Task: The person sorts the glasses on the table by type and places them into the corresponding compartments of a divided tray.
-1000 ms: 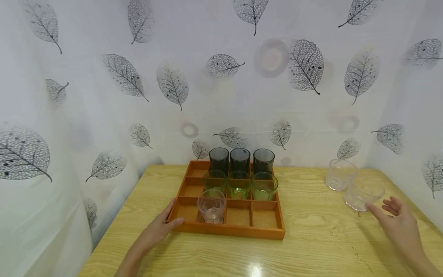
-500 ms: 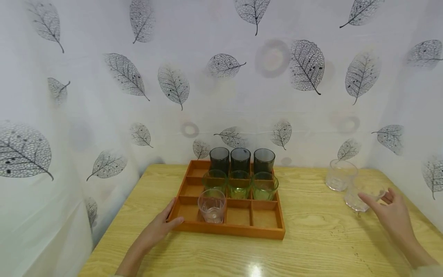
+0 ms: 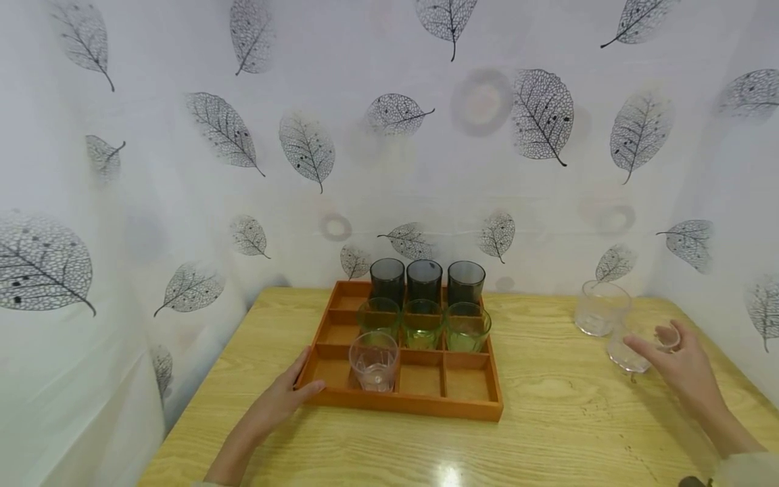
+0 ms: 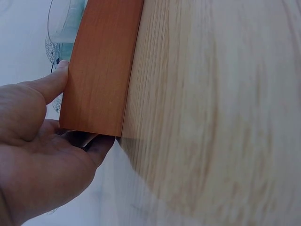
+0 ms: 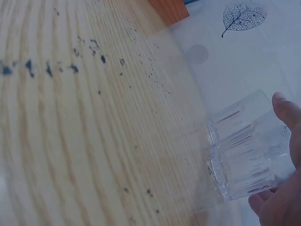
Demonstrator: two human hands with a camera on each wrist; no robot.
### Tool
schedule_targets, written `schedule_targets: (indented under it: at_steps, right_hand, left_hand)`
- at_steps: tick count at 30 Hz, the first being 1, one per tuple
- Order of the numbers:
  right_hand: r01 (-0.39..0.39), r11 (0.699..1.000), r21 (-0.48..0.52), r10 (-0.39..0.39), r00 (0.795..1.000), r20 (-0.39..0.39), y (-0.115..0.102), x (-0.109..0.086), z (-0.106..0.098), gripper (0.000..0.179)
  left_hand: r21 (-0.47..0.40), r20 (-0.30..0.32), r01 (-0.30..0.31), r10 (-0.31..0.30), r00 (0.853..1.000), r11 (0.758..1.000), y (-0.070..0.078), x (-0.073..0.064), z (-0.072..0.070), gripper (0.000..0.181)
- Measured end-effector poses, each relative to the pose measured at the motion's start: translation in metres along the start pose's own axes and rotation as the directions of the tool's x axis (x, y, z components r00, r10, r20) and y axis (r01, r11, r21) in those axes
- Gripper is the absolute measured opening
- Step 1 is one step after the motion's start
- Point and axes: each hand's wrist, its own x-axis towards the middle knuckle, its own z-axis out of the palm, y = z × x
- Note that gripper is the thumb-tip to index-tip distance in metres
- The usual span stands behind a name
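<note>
My left hand (image 3: 274,406) grips the front left corner of the compartmented wooden tray (image 3: 402,404), thumb at the front wall and fingers along the left side. In the left wrist view, the thumb (image 4: 59,77) lies at the tray's upper edge. At the right of the table, my right hand (image 3: 684,368) holds a clear drinking glass (image 3: 629,352) with thumb and fingers on opposite sides. The right wrist view shows this faceted glass (image 5: 249,165) upright near the table surface. Another clear glass (image 3: 596,314) stands just behind it.
In the tray stand three dark grey glasses (image 3: 424,281) at the back, three green glasses (image 3: 421,331) in the middle row and one clear glass (image 3: 374,368) in front. Bare compartments (image 3: 471,379) show at front right. A leaf-patterned curtain (image 3: 426,169) borders the table (image 3: 548,406).
My right hand has moved forward and slightly left, its thumb and fingers coming around the nearer clear glass. The left hand and the tray have stayed in place.
</note>
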Motion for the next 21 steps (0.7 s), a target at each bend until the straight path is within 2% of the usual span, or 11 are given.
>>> schedule_targets:
  at_steps: [7, 21]
  right_hand:
    - [0.023, 0.999, -0.023, -0.022, 1.000, 0.003, -0.001, 0.000, 0.001, 0.100]
    - [0.042, 0.999, 0.003, -0.042, 0.999, -0.007, -0.007, -0.019, 0.001, 0.097]
  left_hand:
    - [-0.012, -0.005, 0.003, -0.003, 1.000, 1.000, 0.000, -0.001, 0.000, 0.088]
    - [-0.024, -0.006, 0.009, -0.009, 1.000, 1.000, -0.001, 0.000, 0.000, 0.088]
